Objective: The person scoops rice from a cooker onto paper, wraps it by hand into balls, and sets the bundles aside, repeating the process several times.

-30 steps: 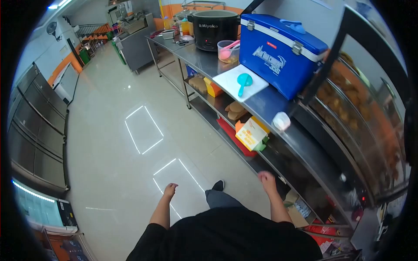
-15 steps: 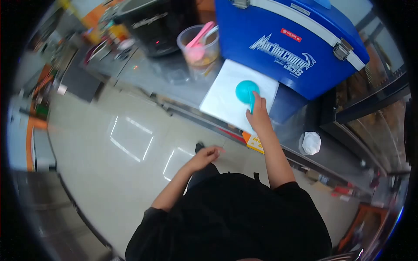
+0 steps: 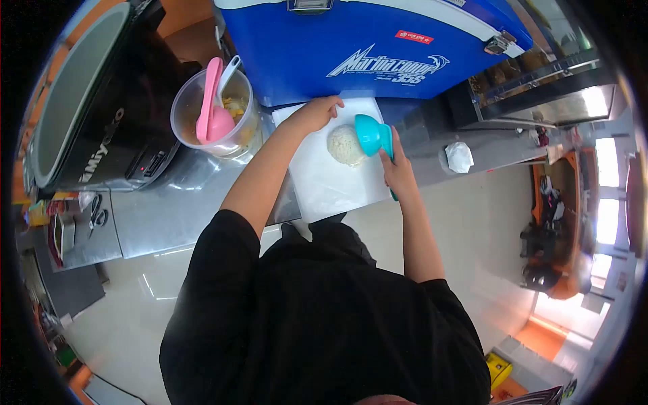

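My right hand (image 3: 399,171) is closed round the handle of a teal rice scoop (image 3: 372,137). The scoop's bowl is tilted beside a rounded mound of white rice (image 3: 345,146), which sits on white wrapping paper (image 3: 337,189). Resting at the paper's far edge, my left hand (image 3: 320,113) has its fingers loosely stretched out and holds nothing I can see. The paper lies on a steel counter in front of a blue cooler box.
The blue cooler box (image 3: 290,57) stands behind the paper. To the left are a clear tub (image 3: 181,118) with a pink scoop (image 3: 220,125) and a black rice cooker (image 3: 101,128). A white wrapped bundle (image 3: 459,157) sits on the counter (image 3: 182,216) at right.
My right hand has lifted and tipped the scoop off the paper, uncovering the rice mound. My left hand has come up from beside my body to the paper's far edge. The view has turned.
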The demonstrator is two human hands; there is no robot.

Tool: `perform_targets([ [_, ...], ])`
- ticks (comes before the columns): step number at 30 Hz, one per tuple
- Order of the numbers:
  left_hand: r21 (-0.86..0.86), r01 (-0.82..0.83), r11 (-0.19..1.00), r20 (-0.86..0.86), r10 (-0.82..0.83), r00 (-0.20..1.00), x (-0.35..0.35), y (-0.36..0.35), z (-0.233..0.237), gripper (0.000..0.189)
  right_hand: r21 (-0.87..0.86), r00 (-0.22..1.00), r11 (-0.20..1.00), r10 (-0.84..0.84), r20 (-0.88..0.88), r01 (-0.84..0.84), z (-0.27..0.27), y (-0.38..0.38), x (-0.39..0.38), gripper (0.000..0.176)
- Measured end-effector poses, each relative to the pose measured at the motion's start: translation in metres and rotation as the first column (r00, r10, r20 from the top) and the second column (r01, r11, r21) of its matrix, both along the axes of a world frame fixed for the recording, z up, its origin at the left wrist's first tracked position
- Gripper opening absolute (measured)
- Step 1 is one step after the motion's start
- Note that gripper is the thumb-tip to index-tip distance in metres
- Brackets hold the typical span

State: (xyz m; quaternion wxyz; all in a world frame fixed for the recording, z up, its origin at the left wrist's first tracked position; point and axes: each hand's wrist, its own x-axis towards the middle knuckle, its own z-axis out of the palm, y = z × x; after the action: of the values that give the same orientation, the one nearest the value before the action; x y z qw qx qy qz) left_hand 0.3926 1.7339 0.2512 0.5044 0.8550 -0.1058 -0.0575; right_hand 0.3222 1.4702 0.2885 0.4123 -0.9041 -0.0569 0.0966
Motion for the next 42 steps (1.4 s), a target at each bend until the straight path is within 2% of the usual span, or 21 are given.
perform_targets([
  [1,-0.010,0.015,1.000,-0.003,-0.015,1.000,0.000,-0.001,-0.006,0.023,-0.093,0.999,0.995,0.034,0.028,-0.031,0.003,0.007,0.000,0.060],
  [3,0.112,0.022,0.993,0.212,-0.046,0.976,-0.003,-0.002,-0.017,0.022,-0.133,0.989,0.987,0.100,0.106,-0.086,0.010,0.020,-0.004,0.059],
  [4,0.105,0.015,0.994,0.143,-0.030,0.989,-0.004,-0.002,-0.016,0.017,-0.170,0.967,0.974,0.177,0.182,-0.146,0.016,0.028,-0.006,0.058],
  [7,0.101,-0.004,0.995,0.200,-0.017,0.980,0.000,-0.003,-0.025,0.017,-0.314,0.981,0.932,0.195,0.021,-0.178,0.037,0.044,-0.016,0.058],
  [10,0.095,-0.024,0.995,0.186,0.005,0.983,0.004,-0.004,-0.032,0.017,-0.419,0.980,0.892,0.197,0.019,-0.171,0.035,0.049,-0.022,0.059],
  [21,-0.034,-0.040,0.999,0.292,0.048,0.955,-0.011,0.000,-0.035,0.015,-0.467,0.956,0.862,0.274,0.103,-0.197,0.008,0.045,-0.037,0.063],
  [23,-0.155,-0.074,0.985,0.272,0.115,0.955,-0.039,0.005,-0.021,0.017,-0.467,0.945,0.857,0.305,0.121,-0.217,0.008,0.038,-0.036,0.063],
  [25,-0.266,-0.245,0.932,0.438,0.343,0.831,-0.081,0.006,-0.004,0.020,-0.393,0.934,0.896,0.300,0.192,-0.207,0.006,0.031,-0.034,0.062],
  [26,-0.235,-0.239,0.942,0.453,0.324,0.831,-0.106,0.000,-0.001,0.021,-0.397,0.930,0.892,0.314,0.193,-0.218,0.005,0.026,-0.033,0.062],
  [27,-0.204,-0.236,0.950,0.464,0.306,0.831,-0.131,-0.008,0.001,0.022,-0.263,0.942,0.952,0.225,0.249,-0.158,0.004,0.018,-0.032,0.063],
  [28,-0.174,-0.091,0.981,0.398,0.154,0.904,-0.151,-0.022,-0.006,0.021,-0.119,0.949,0.988,0.126,0.288,-0.095,0.003,0.010,-0.031,0.064],
  [29,-0.157,0.063,0.986,0.323,-0.009,0.946,-0.167,-0.038,-0.014,0.021,-0.120,0.949,0.987,0.135,0.285,-0.104,0.004,-0.001,-0.028,0.064],
  [31,0.002,0.372,0.928,0.388,-0.343,0.855,-0.185,-0.060,-0.002,0.023,-0.247,0.896,0.916,0.373,0.242,-0.315,0.006,-0.027,-0.022,0.059],
  [32,-0.001,0.366,0.931,0.386,-0.337,0.858,-0.189,-0.072,-0.003,0.023,-0.409,0.814,0.838,0.496,0.301,-0.360,0.004,-0.036,-0.021,0.056],
  [33,0.026,0.360,0.933,0.507,-0.323,0.799,-0.191,-0.083,-0.004,0.026,-0.410,0.812,0.835,0.502,0.297,-0.366,0.000,-0.042,-0.017,0.056],
  [34,0.054,0.350,0.935,0.619,-0.306,0.724,-0.192,-0.091,-0.008,0.029,-0.519,0.713,0.734,0.636,0.296,-0.439,-0.003,-0.047,-0.011,0.056],
  [35,0.050,0.346,0.937,0.619,-0.301,0.726,-0.192,-0.098,-0.017,0.029,-0.621,0.597,0.614,0.753,0.275,-0.488,-0.004,-0.047,-0.006,0.057],
  [37,0.147,0.242,0.959,0.648,-0.278,0.709,-0.189,-0.110,-0.032,0.034,-0.636,0.613,0.605,0.750,0.251,-0.479,-0.009,-0.039,0.007,0.059],
  [39,0.137,0.254,0.957,0.632,-0.282,0.722,-0.187,-0.114,-0.040,0.035,-0.650,0.631,0.601,0.740,0.232,-0.465,-0.006,-0.020,0.018,0.062],
  [41,0.128,0.286,0.950,0.611,-0.302,0.732,-0.185,-0.115,-0.044,0.036,-0.598,0.755,0.624,0.654,0.047,-0.503,0.011,0.008,0.019,0.064],
  [42,0.106,0.302,0.947,0.604,-0.302,0.737,-0.181,-0.115,-0.045,0.036,-0.596,0.765,0.631,0.643,0.043,-0.496,0.013,0.010,0.018,0.064],
])
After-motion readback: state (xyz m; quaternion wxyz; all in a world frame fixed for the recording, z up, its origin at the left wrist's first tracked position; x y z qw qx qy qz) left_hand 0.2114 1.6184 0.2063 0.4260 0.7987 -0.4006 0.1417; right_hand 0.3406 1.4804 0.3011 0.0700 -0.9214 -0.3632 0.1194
